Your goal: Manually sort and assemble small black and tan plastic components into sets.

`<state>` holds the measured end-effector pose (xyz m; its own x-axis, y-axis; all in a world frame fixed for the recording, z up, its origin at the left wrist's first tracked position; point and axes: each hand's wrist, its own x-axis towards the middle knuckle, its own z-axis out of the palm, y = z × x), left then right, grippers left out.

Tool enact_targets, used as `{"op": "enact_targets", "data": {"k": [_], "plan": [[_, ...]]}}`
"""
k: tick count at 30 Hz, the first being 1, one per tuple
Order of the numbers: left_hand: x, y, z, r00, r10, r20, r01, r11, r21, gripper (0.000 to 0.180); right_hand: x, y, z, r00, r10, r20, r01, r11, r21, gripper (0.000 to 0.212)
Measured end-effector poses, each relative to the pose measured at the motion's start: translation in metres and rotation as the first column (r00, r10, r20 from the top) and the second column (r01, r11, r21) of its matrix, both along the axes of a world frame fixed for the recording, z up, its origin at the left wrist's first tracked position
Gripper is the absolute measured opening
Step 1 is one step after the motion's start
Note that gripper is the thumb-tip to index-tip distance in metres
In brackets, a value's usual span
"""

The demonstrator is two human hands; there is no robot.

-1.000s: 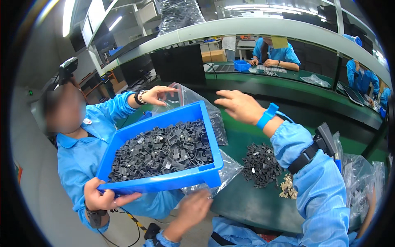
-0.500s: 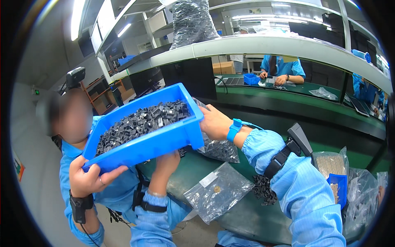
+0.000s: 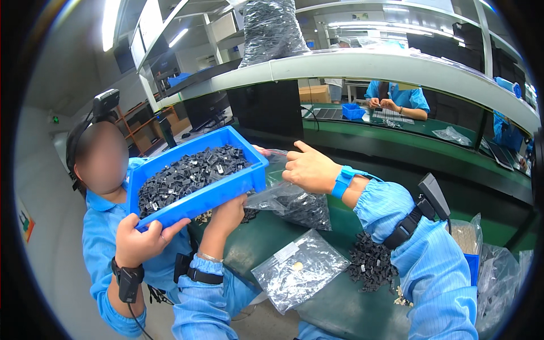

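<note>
Above the left end of the counter (image 3: 340,303), a blue tray (image 3: 212,198) is held in the air with its right end raised. The tray is filled with black parts (image 3: 192,173). Its near left corner is gripped by a co-worker's near hand (image 3: 144,241), and its near wall is met from below by the left hand (image 3: 226,218); that hand's fingers are hidden by the tray, so whether they are spread or closed cannot be told. Just past the tray's right end, a clear bag (image 3: 306,209) partly filled with black parts is rested on the counter. The right hand (image 3: 311,170) is held at the bag's upper edge, index finger stretched out and the others bent; whether plastic is pinched between them cannot be made out. Part of the co-worker's far hand (image 3: 261,151) is seen behind the tray, near that same edge. Near the counter's front edge a flat bag (image 3: 300,272) is laid, with a black heap (image 3: 371,263) to its right and a few beige bits (image 3: 402,297) nearer that edge. The step in hand is judged to be the lining up of tray and bag; for the next move, a wide-held bag mouth and firm support under the tray seem to be called for.
</note>
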<state>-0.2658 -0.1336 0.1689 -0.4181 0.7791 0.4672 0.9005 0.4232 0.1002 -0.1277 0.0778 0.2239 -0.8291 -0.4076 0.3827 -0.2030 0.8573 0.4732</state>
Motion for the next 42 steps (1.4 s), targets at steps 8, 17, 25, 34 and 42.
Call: {"op": "enact_targets", "data": {"k": [8, 17, 25, 34, 42], "plan": [[-0.015, 0.000, -0.034, 0.985, -0.009, -0.171, 0.035, 0.988, 0.148, 0.012, 0.007, -0.003, 0.008, 0.998, 0.008, -0.060, -0.004, 0.998, 0.063, 0.003], [-0.006, -0.025, -0.035, 1.000, -0.026, 0.015, 0.029, 0.950, -0.310, 0.047, 0.012, -0.009, 0.011, 0.992, -0.113, 0.047, 0.107, 0.986, 0.128, 0.007], [0.064, -0.175, 0.130, 0.255, -0.376, -0.891, -0.147, 0.896, -0.420, 0.073, 0.006, -0.003, 0.008, 0.995, -0.090, 0.038, 0.086, 0.991, 0.100, 0.008], [-0.035, -0.016, -0.033, 0.972, -0.085, -0.221, 0.117, 0.984, 0.137, 0.029, 0.030, 0.005, 0.010, 0.988, 0.157, 0.004, -0.143, 0.909, -0.392, 0.055], [-0.053, -0.027, -0.019, 0.940, -0.143, -0.308, 0.222, 0.945, 0.239, 0.032, 0.037, 0.001, 0.012, 0.971, 0.146, 0.188, -0.034, 0.868, -0.495, 0.057]]}}
